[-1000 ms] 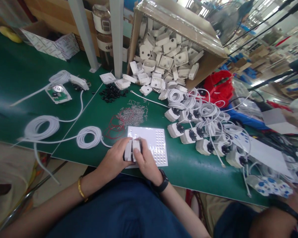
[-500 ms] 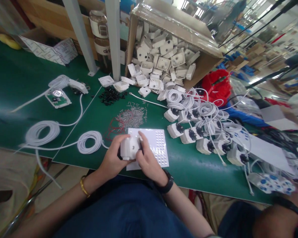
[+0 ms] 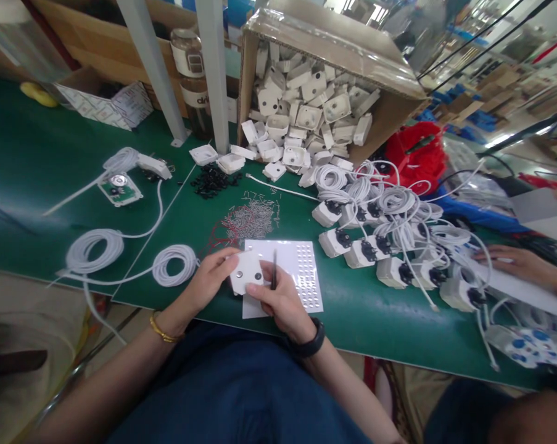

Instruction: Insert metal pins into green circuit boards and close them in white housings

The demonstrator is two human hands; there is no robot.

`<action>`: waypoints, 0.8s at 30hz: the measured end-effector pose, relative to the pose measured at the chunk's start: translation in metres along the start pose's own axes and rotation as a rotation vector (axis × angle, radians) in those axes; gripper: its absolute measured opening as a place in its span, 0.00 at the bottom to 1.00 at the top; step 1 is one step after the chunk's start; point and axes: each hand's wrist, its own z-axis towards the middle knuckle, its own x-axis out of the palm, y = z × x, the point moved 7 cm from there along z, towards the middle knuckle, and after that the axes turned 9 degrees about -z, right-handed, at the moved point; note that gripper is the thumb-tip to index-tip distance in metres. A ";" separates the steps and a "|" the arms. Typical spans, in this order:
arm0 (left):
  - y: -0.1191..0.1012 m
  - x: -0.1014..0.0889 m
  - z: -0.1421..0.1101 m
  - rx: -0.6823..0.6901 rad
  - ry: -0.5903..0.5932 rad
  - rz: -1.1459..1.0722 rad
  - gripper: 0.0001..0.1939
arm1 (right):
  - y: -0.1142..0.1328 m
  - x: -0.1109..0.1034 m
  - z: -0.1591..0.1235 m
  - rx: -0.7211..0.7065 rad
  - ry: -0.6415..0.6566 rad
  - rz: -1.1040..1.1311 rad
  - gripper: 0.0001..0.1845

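My left hand (image 3: 212,275) grips a white plastic housing (image 3: 248,266) by its left side. A flat face is turned up, with a grey round spot and a dark round spot on it. My right hand (image 3: 285,303) has its thumb on the housing's lower right edge. Between its fingers stands a slim dark tool that looks like tweezers (image 3: 274,271), tip up. Beneath both hands lies a white sheet (image 3: 285,253) with rows of small shiny round stickers. The fingers under the housing are hidden.
Behind the sheet are loose screws (image 3: 255,216) and small black parts (image 3: 213,180). A carton (image 3: 334,37) spills white housings. Corded white units (image 3: 336,242) crowd the right, where another person's hand (image 3: 514,262) reaches in. Coiled white cables (image 3: 174,265) lie left.
The housing has been turned so that its flat face with two round spots shows. The dark tool now points up in my right hand. Another person's hand has appeared at the right.
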 end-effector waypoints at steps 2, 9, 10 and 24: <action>0.001 0.001 0.002 -0.004 -0.022 -0.015 0.21 | -0.002 0.001 0.001 0.021 0.001 0.029 0.29; 0.002 0.008 0.001 0.007 -0.034 -0.017 0.19 | -0.004 0.001 0.001 0.042 0.024 -0.010 0.29; -0.002 0.008 -0.001 0.016 -0.022 0.008 0.20 | -0.002 -0.001 0.002 0.009 0.038 -0.076 0.28; -0.060 -0.068 0.032 0.188 -0.224 0.703 0.16 | 0.018 0.000 -0.036 -0.931 0.044 -1.623 0.17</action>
